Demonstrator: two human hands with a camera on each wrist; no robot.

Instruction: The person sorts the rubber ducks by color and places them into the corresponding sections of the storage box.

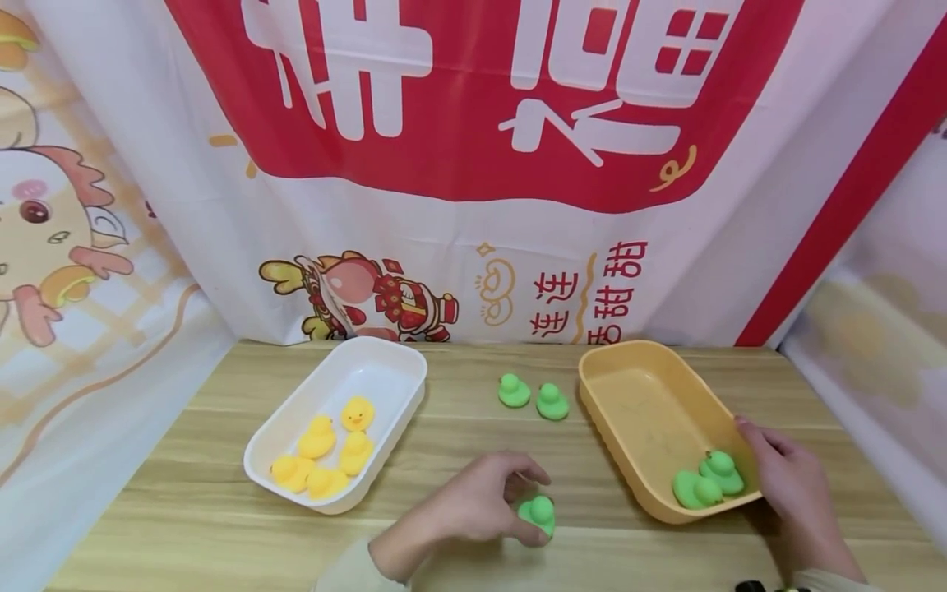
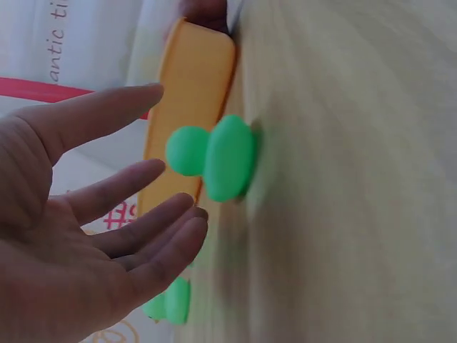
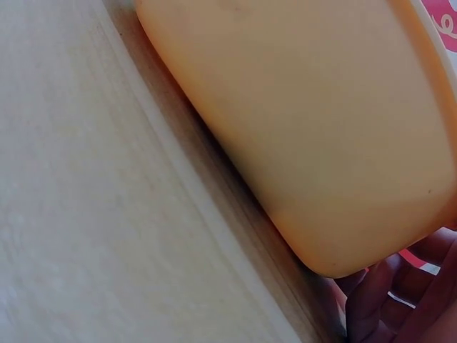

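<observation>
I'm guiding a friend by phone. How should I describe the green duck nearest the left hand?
On the wooden table, between the white tray and the orange tray, find the left hand. The green duck sits right by its thumb, whereas the two other loose green ducks sit farther back, away from both hands.

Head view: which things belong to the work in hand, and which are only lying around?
In use, it seems:
green duck at the left hand
two more green ducks on the table
orange tray, gripped by the right hand, with two ducks inside

Apparently aside:
white tray with five yellow ducks, untouched
printed cloth
</observation>
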